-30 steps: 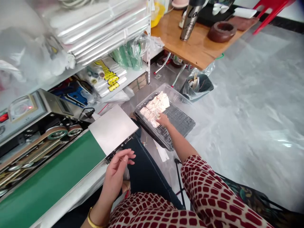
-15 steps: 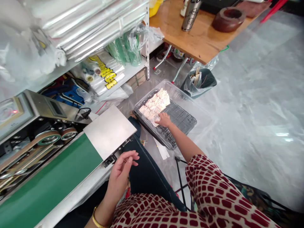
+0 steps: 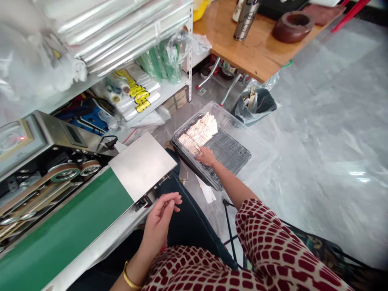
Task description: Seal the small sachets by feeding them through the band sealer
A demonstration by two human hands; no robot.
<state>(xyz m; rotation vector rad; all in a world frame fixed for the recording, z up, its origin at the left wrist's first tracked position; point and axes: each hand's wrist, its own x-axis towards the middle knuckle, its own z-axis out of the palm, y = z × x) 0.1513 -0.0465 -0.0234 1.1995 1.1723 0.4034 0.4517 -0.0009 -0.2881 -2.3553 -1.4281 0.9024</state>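
Observation:
In the black tray (image 3: 235, 151), rows of small pale flat packets (image 3: 201, 131) stand close together at the far left side. My right hand (image 3: 206, 156) reaches down to the near end of these rows, its fingers bent round the edge of the last packets; its fingertips are partly hidden. My left hand (image 3: 162, 216) hovers above my leg beside the machine's steel end plate (image 3: 144, 163). It holds nothing, its fingers loosely curved with the thumb in front.
On the left runs a sealing machine with a green conveyor belt (image 3: 75, 226) and belt wheels (image 3: 65, 173). Shelves (image 3: 172, 91) hold plastic rolls and bags. A wooden table (image 3: 242, 56) and a lined bin (image 3: 256, 107) stand beyond the tray. A clear plastic cover (image 3: 257, 141) surrounds the tray.
My right hand has shifted slightly left and its fingers have bent in at the near end of the packets. My left hand has moved a little to the right.

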